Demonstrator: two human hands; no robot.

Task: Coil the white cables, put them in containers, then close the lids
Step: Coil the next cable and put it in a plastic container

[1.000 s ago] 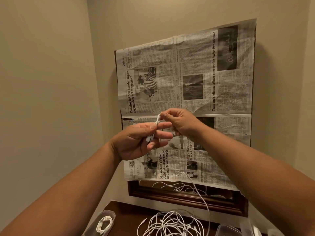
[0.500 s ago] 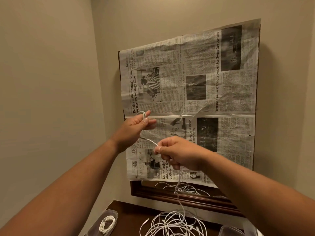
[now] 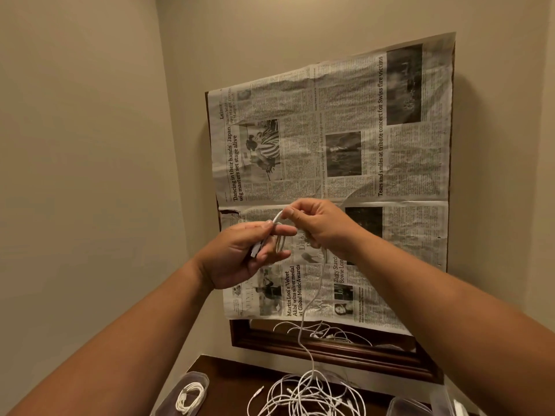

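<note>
Clear container [image 3: 192, 382] with coiled cable, below left hand. Loose cable pile [image 3: 303, 397] below hands. Left hand [image 3: 240, 256] pinching white cable [image 3: 309, 304] loops, plug end; right hand [image 3: 321, 226] pinching strand, touching. Newspaper [image 3: 345, 163] behind.

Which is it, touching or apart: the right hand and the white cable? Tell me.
Touching. The head view shows the right hand pinching the white cable between thumb and fingertip, beside the left hand, which also holds it.
</note>
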